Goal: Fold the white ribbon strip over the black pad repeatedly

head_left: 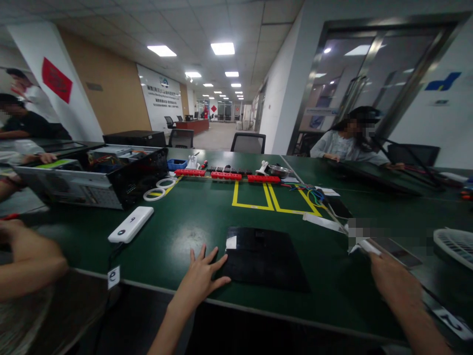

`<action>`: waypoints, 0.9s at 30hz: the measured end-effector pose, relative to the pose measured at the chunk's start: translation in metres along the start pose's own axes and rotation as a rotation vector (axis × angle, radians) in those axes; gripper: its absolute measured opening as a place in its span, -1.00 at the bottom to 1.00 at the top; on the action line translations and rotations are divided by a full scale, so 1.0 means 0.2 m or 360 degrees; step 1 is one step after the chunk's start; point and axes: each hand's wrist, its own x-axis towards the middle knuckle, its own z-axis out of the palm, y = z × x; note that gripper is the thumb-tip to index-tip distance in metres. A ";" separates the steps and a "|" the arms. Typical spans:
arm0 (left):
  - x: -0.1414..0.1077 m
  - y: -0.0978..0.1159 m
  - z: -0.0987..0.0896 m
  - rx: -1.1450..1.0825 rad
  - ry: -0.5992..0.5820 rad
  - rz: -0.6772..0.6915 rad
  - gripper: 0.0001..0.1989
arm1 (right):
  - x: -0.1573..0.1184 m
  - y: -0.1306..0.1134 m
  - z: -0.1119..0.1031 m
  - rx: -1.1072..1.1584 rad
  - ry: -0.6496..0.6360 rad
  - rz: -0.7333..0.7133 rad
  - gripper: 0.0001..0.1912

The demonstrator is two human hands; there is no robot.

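Note:
My left hand (205, 273) is spread out on the green table, its fingertips beside and partly at the left edge of a flat black panel (268, 264). The panel lies near the table's front edge and has a small white label (231, 242) at its upper left corner. Out to the right, my right hand (395, 281) is closed on a thin white piece (367, 246). Its far end is blurred out, so its kind is unclear. Close to that hand lies a flat rectangular device (401, 254).
An open computer case (99, 172) stands at left, with white rings (154, 195) and a white power bank (131, 224) near it. Red trays (226, 175) line the back. Wires (316, 197) lie right. A co-worker's arm (29, 261) is close at left; another person (351, 138) sits at right.

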 end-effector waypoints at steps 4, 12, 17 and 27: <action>0.00 0.00 0.00 0.0004 -0.0009 -0.0007 -0.47 | 0.05 -0.15 -0.09 -0.0328 -0.0064 0.0024 -0.50; -0.01 0.01 0.00 -0.0013 0.0032 -0.0077 -0.51 | 0.16 -0.60 -0.33 -0.0187 0.0313 -0.0221 -0.57; -0.01 0.00 0.02 -0.0080 0.0122 -0.0095 -0.54 | 0.14 -0.86 -0.46 0.0355 0.0403 -0.0533 -0.55; -0.04 -0.07 0.01 -0.0620 0.0301 -0.0054 -0.63 | 0.09 -1.10 -0.22 0.0428 0.0017 -0.1345 -0.50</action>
